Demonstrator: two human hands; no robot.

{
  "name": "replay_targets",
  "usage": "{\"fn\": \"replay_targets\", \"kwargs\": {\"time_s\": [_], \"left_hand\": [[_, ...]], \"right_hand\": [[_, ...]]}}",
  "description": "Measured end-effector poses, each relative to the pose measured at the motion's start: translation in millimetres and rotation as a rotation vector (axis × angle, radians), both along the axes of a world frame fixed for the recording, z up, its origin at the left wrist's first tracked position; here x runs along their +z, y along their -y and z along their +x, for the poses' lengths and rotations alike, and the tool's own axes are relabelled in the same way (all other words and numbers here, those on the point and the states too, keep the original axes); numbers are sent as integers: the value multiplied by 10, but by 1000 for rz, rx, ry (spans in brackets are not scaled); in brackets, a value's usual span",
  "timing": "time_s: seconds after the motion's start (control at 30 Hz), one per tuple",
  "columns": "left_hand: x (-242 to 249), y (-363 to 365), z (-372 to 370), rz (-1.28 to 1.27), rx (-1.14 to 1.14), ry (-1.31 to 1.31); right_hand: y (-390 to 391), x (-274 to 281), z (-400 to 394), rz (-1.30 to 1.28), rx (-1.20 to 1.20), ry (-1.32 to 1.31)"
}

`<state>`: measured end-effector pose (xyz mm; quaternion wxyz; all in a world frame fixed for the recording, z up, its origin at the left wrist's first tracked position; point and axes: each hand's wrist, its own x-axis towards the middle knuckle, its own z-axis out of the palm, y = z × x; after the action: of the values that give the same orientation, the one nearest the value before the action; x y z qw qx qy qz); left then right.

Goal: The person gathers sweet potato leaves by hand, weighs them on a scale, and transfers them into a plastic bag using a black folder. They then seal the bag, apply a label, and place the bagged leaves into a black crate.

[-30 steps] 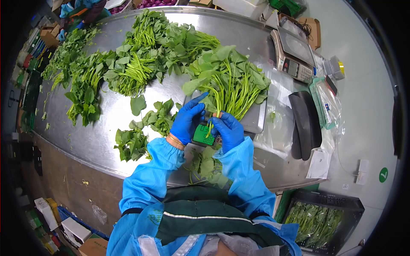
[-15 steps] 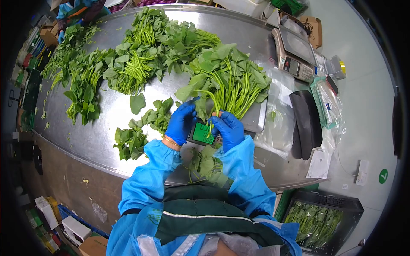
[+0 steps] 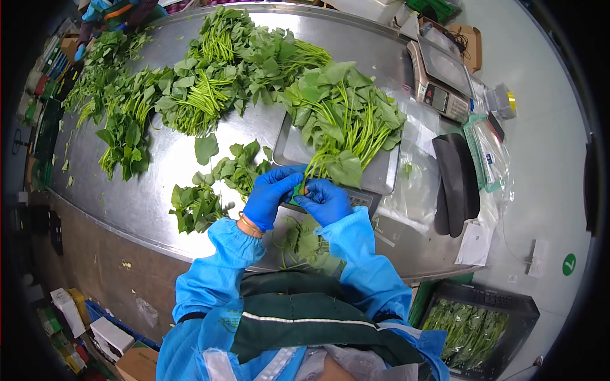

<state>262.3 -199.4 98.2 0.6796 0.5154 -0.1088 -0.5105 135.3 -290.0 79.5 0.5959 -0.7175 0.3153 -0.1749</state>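
Note:
Both my gloved hands meet over the front of a small scale [image 3: 289, 146]. My left hand [image 3: 272, 193] is closed, its fingertips pinched at a leafy green stem [image 3: 307, 173]. Close against it, my right hand [image 3: 325, 202] pinches the lower end of the same stem. A leaf from it hangs out over the scale pan. Behind my hands a large bunch of leafy greens [image 3: 362, 120] lies on the pan, stems towards me. My fingers cover most of the scale's green display. Loose leaves [image 3: 308, 244] lie between my forearms.
More greens [image 3: 206, 95] are heaped across the metal table [image 3: 171, 149]. Smaller clumps [image 3: 194, 206] lie left of my hands. To the right are plastic bags [image 3: 406, 197], a dark curved object [image 3: 454, 184] and another scale [image 3: 438, 95]. A crate [image 3: 483, 324] holds bagged greens. Another person's hand [image 3: 80, 52] is far left.
My left hand has moved right to join my right hand at the stem. The stem's leaf has swung over the pan to the right. My right hand has shifted slightly left.

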Motion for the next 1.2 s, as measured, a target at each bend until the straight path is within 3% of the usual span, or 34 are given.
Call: {"fn": "replay_targets", "kwargs": {"time_s": [0.2,0.27,0.3,0.37,0.6,0.73,0.83,1.03,1.1,1.17,1.2], "left_hand": [[48,-40,-50,20,-80,-18],[95,-38,-84,35,-27,80],[89,-47,-94,36,-24,79],[60,-62,-130,29,-39,100],[41,-52,-267,55,-25,30],[16,-37,-241,72,-14,29],[34,-25,-251,68,-2,18],[-100,9,-211,11,86,-158],[-127,29,-120,-14,148,-237],[-126,22,-12,-25,272,-240],[-126,30,68,-38,335,-195]], "right_hand": [[60,-13,-68,-94,204,-96],[80,20,-43,280,30,86],[111,72,-34,281,33,86],[185,176,-31,536,-185,138],[231,-10,-8,851,-142,297],[189,52,8,860,-187,236],[206,-25,6,846,-83,171],[165,-40,36,991,-112,360],[75,33,17,742,-65,468],[0,109,-69,754,-56,430],[-21,63,-140,729,72,437]]}}
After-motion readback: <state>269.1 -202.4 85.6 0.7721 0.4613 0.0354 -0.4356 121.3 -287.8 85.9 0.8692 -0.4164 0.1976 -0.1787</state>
